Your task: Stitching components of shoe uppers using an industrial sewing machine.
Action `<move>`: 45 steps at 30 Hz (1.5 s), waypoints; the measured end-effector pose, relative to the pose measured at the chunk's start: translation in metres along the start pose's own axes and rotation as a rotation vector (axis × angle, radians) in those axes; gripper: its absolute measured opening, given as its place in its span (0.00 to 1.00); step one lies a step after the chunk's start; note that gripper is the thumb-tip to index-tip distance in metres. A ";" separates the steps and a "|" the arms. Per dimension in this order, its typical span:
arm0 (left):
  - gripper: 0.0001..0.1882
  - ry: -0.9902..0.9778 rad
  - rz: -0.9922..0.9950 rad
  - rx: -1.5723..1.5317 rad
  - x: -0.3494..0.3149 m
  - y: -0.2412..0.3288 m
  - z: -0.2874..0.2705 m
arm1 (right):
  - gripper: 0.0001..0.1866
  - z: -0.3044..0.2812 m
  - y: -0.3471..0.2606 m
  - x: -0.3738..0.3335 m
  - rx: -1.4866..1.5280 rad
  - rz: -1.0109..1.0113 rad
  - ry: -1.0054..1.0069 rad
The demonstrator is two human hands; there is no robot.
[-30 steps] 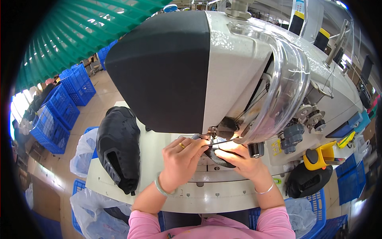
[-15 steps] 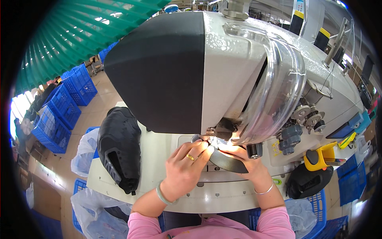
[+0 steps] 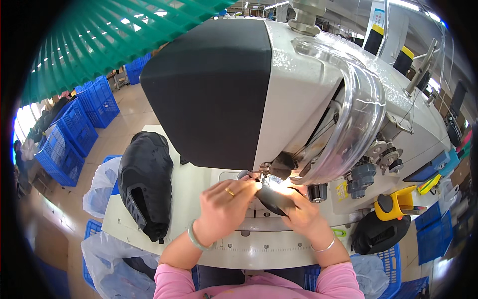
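At the lit needle area (image 3: 267,175) of a large sewing machine (image 3: 294,74), both hands hold a dark grey, curved fabric piece (image 3: 273,200). My left hand (image 3: 223,203), with a ring and a pale bangle, pinches its left edge close to the needle. My right hand (image 3: 306,217) grips the right side, thumb and fingers closed around it; some fingertips are hidden by the piece and the machine head. A black shoe upper (image 3: 144,184) lies on the pale machine table (image 3: 259,251) to the left.
Another black upper (image 3: 381,231) sits at the right beside a yellow holder (image 3: 393,204). A green clip-like item (image 3: 339,232) lies near my right wrist. Blue crates (image 3: 62,154) stand at the left. Plastic-bagged crates (image 3: 117,259) flank the table. A green ribbed shade (image 3: 114,40) hangs overhead.
My view has shifted slightly. The right hand has moved down around the fabric piece, which now bends more steeply. The left hand's fingers remain pinched near the needle.
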State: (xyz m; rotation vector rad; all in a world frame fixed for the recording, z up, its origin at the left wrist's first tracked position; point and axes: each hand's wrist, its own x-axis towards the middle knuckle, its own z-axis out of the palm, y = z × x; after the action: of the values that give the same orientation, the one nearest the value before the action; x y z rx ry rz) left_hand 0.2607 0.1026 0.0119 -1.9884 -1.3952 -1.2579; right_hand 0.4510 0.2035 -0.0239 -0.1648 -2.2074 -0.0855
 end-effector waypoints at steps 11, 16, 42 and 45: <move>0.16 0.034 0.060 0.119 -0.004 0.013 0.006 | 0.22 0.000 -0.002 0.002 0.069 0.007 0.016; 0.19 -0.036 0.011 0.161 -0.012 0.016 0.002 | 0.21 0.000 -0.006 0.008 0.069 0.001 0.022; 0.13 0.131 -0.155 -0.033 -0.003 0.005 0.015 | 0.18 -0.001 -0.034 0.021 -0.018 0.198 0.032; 0.13 0.160 -0.030 0.098 0.000 0.015 0.017 | 0.18 0.003 -0.033 0.011 0.011 0.219 0.045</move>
State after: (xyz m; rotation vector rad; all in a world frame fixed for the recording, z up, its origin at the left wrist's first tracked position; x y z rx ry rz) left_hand 0.2817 0.1090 0.0058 -1.7675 -1.3860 -1.3048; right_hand 0.4371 0.1719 -0.0166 -0.3936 -2.1308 0.0438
